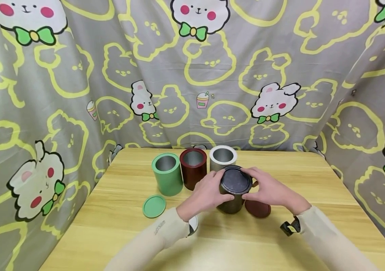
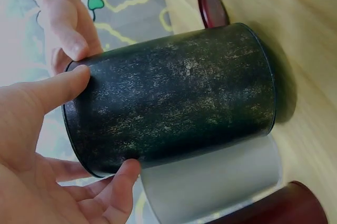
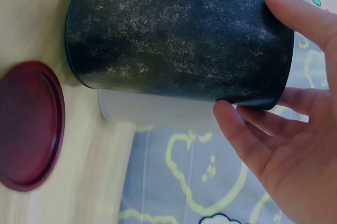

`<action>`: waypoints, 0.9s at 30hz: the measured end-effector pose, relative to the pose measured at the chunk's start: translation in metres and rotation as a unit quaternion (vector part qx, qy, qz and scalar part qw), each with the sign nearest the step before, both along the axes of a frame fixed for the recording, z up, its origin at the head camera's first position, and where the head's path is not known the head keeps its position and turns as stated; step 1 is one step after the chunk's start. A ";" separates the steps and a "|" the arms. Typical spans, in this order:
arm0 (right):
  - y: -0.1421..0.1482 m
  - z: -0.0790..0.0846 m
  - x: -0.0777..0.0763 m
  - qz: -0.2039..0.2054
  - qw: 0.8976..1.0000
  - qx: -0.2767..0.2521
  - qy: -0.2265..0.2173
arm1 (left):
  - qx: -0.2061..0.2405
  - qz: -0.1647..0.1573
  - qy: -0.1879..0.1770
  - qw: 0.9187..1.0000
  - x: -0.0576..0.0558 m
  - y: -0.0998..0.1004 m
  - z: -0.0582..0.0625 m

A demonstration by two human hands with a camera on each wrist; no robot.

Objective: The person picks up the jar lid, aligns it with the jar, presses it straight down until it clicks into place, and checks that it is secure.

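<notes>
A black canister (image 1: 230,205) stands at the middle of the table with a black lid (image 1: 236,180) on its top. My left hand (image 1: 207,192) grips the lid end from the left, thumb on the near side. From the right, my right hand (image 1: 271,189) holds the same rim, its thumb close to the other one. Scuffed, speckled marks cover the canister's side in both wrist views. Just behind it is an uncovered white canister (image 1: 214,165), partly hidden. A dark red lid (image 1: 258,209) lies below my right hand, and a white lid (image 1: 194,224) is mostly covered by my left wrist.
An uncovered dark red canister (image 1: 192,177) and an uncovered green canister (image 1: 168,180) stand to the left of the white one. On the wooden table (image 1: 111,233) lies a green lid (image 1: 154,206). A patterned curtain (image 1: 179,124) hangs behind the table's far edge.
</notes>
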State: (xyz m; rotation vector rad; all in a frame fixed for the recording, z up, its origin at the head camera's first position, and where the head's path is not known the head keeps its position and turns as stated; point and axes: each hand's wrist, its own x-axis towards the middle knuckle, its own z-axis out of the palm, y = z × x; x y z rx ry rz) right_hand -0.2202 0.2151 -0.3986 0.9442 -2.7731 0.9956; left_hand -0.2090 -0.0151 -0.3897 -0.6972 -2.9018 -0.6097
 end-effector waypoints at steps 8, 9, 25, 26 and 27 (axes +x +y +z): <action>0.028 0.012 -0.001 -0.006 1.000 -0.016 -0.002 | -0.022 0.002 0.007 1.000 -0.005 0.029 0.013; 0.032 0.013 -0.001 -0.008 1.000 -0.018 -0.001 | -0.022 -0.001 0.007 1.000 -0.007 0.034 0.015; 0.090 -0.002 -0.020 -0.078 0.995 -0.053 0.043 | -0.014 0.018 0.011 1.000 -0.033 0.106 0.005; 0.091 -0.004 -0.022 -0.085 0.994 -0.053 0.043 | -0.006 0.018 0.008 1.000 -0.036 0.109 0.003; 0.093 -0.005 -0.023 -0.093 0.993 -0.053 0.044 | 0.003 0.018 0.005 1.000 -0.038 0.113 0.001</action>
